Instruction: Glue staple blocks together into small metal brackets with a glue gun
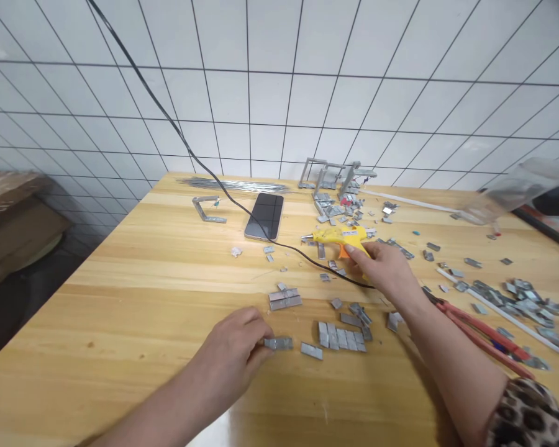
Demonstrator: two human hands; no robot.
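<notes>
My left hand [236, 340] pinches the left end of a small grey metal strip [279, 343] low over the table. Just right of that strip lies a single flat grey piece [312, 351], then a row of several grey pieces [342, 337] side by side. My right hand [386, 268] is wrapped round the handle of a yellow glue gun [338, 235] with an orange trigger, its metal nozzle pointing left. The gun's black cord [317, 257] runs from by my hand across the table and up to the left. My palm hides the lower handle.
A phone [264, 216] lies behind my hands, the cord crossing it. Small bent metal frames [326, 177] stand near the tiled wall. Red-handled pliers [482, 335] rest under my right forearm. Loose metal pieces [524, 299] and a clear plastic container [507, 192] are at right.
</notes>
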